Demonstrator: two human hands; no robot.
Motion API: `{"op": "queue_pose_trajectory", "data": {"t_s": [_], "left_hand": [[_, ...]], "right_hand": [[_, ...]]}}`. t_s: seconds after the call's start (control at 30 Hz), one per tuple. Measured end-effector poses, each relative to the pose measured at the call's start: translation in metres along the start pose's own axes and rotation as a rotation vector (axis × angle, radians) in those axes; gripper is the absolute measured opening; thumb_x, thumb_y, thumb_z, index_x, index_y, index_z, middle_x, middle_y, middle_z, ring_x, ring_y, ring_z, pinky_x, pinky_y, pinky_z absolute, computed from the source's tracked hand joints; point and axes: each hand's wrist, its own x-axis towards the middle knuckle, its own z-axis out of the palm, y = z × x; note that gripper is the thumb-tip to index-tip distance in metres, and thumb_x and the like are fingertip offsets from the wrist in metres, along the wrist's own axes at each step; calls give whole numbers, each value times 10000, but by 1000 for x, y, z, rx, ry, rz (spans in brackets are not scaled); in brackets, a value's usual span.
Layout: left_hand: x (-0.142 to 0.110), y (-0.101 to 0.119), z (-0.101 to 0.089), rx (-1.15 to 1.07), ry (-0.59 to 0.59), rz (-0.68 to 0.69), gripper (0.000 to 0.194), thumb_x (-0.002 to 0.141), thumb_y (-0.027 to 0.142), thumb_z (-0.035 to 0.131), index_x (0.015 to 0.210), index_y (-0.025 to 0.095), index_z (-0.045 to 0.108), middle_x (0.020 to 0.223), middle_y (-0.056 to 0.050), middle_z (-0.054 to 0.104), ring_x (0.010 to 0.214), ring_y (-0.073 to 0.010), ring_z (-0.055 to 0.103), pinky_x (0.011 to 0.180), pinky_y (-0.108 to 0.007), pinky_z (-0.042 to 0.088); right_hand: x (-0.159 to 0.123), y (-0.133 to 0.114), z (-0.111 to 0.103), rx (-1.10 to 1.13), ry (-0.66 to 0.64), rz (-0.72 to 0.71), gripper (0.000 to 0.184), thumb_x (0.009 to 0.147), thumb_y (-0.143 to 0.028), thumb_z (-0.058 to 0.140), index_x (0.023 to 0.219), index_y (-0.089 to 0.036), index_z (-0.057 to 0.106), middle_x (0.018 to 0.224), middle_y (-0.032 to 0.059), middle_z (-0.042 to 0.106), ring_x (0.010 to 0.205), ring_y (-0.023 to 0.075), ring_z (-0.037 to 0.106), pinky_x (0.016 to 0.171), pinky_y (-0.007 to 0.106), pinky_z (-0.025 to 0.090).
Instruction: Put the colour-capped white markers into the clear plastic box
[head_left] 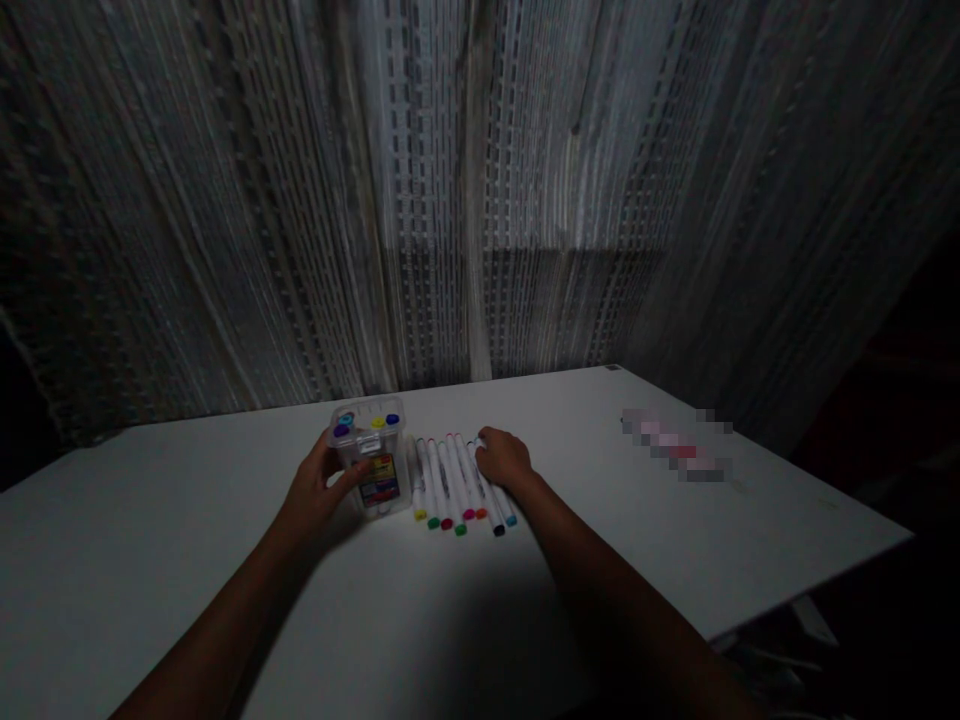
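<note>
A clear plastic marker box [373, 455] stands upright on the white table [225, 560], with a few capped markers inside showing purple, yellow and blue tops. My left hand [319, 490] grips the box from its left side, thumb across the front label. Beside it on the right lies a row of several white markers [457, 485] with coloured caps pointing toward me. My right hand [502, 458] rests curled over the far end of the rightmost markers, fingers closed on the tip of one.
A grey patterned curtain [480, 200] hangs right behind the table's far edge. A blurred-out flat item [679, 447] lies toward the right of the table. The table's right edge [862, 560] drops into dark floor.
</note>
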Motion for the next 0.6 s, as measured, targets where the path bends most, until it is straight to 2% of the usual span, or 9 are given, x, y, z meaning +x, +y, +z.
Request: {"op": "queue_pose_trajectory", "data": {"t_s": [0.13,0.4,0.6], "left_hand": [[0,0,0,1,-1,15,638,669,458,677,1188,151,470,1096,-113,626,972,-267,612,847,-394,493],[0,1,0,6,-3,6,543,657,468,682,1076,156,532,1069,-107,636,969,-275,610,840,-394,495],[1,-3,-1,8,12,-3,616,638,479,694,1128,153,512,1067,-108,641,950,-273,619,835,-405,498]], "right_hand": [[1,1,1,0,4,-6,347,788,-238,403,1081,-197,585,1066,85,644,964,215,596,764,304,430],[1,1,0,-2,7,-10,348,780,-234,407,1077,-188,584,1061,88,645,966,217,595,764,301,431],[-1,-1,-3,-13,-18,12,348,790,-232,409,1091,-193,578,1075,88,640,984,214,589,780,297,427]]}}
